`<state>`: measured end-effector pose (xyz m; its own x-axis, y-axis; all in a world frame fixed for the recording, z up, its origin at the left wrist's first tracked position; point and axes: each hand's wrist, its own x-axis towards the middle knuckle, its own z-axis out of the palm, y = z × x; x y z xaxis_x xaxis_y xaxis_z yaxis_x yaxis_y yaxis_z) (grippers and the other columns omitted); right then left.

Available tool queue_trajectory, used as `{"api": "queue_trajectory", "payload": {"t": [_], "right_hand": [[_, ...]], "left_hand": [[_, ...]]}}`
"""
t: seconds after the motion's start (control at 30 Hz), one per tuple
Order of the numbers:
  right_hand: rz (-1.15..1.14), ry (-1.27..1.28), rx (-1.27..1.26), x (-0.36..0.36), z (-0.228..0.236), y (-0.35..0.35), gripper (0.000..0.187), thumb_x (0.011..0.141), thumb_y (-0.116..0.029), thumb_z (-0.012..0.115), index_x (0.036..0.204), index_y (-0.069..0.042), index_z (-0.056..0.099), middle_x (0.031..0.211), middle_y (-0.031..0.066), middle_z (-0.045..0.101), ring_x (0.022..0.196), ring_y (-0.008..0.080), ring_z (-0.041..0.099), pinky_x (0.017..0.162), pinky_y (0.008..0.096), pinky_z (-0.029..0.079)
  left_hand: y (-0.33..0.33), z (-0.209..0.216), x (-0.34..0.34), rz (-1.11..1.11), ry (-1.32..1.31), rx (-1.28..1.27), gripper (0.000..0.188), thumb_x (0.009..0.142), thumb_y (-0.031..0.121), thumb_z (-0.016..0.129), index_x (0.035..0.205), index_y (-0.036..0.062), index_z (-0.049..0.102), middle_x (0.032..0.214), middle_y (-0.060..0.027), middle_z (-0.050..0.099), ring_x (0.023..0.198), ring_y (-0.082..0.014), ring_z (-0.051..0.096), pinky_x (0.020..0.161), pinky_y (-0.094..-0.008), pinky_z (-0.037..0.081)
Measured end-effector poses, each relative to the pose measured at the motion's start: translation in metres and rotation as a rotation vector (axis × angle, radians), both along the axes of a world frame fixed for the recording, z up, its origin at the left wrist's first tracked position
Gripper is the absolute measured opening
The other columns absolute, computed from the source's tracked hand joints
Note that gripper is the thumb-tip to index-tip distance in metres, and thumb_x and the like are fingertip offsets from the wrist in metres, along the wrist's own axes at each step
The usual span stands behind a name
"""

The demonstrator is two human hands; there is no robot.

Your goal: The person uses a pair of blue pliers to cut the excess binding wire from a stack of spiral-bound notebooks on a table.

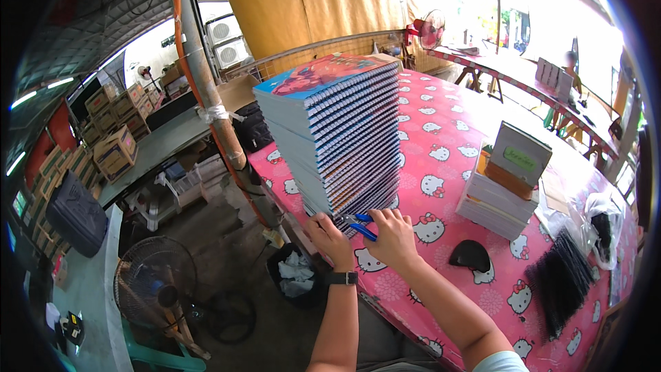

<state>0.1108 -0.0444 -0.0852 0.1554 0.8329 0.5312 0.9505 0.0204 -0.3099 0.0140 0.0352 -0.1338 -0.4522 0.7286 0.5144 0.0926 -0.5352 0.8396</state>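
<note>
the blue-handled cutting pliers are at the foot of a tall stack of spiral-bound books on the pink-covered bench, long axis roughly sideways, head pointing left toward the left hand. the right hand's fingers curl round the parted handles, right of the head; the left fingers touch the stack's bottom corner, their grip unclear.

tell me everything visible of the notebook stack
The notebook stack is tall, its spiral-bound books lying flat. Pale page edges show on one side, coils on another; the top cover is blue and reddish. It stands on the pink tablecloth, the left hand at its bottom corner, the right hand holding blue-handled pliers there.
</note>
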Motion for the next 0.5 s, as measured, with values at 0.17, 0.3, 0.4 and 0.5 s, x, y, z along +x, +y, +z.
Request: {"api": "queue_trajectory", "payload": {"t": [0.17,0.3,0.4,0.5], "right_hand": [[0.032,0.078,-0.153,-0.002,0.001,0.004,0.032,0.065,-0.025,0.071,0.089,-0.007,0.058,0.083,0.0088,0.061,0.084,0.0269,0.060,0.077,0.0395,0.046],[-0.006,0.089,-0.187,0.006,0.004,-0.002,0.034,0.063,-0.021,0.071,0.092,-0.007,0.060,0.080,0.0091,0.060,0.086,0.0260,0.060,0.077,0.0393,0.046],[0.037,-0.022,0.042,0.008,-0.003,-0.001,0.036,0.062,-0.020,0.071,0.094,-0.007,0.061,0.081,0.0079,0.059,0.088,0.0244,0.059,0.079,0.0377,0.046],[0.038,-0.061,0.051,0.005,-0.008,0.004,0.038,0.062,-0.021,0.072,0.095,-0.008,0.060,0.083,0.0072,0.059,0.089,0.0239,0.058,0.079,0.0367,0.045]], "left_hand": [[0.008,-0.005,-0.002,-0.001,-0.024,-0.003,0.040,0.100,0.028,0.038,0.075,-0.0027,0.047,0.064,-0.0073,0.042,0.059,-0.0174,0.037,0.057,-0.0333,0.034],[0.010,-0.003,-0.001,0.011,-0.046,0.039,0.039,0.098,0.025,0.040,0.072,-0.0040,0.046,0.060,-0.0135,0.043,0.055,-0.0236,0.037,0.053,-0.0381,0.031],[0.011,-0.003,-0.002,0.007,-0.035,0.038,0.039,0.098,0.024,0.040,0.072,-0.0047,0.045,0.058,-0.0144,0.041,0.053,-0.0246,0.035,0.051,-0.0387,0.031],[0.012,-0.004,-0.001,0.006,-0.019,0.038,0.038,0.098,0.023,0.040,0.072,-0.0050,0.046,0.057,-0.0151,0.042,0.052,-0.0257,0.035,0.050,-0.0390,0.030]]}}
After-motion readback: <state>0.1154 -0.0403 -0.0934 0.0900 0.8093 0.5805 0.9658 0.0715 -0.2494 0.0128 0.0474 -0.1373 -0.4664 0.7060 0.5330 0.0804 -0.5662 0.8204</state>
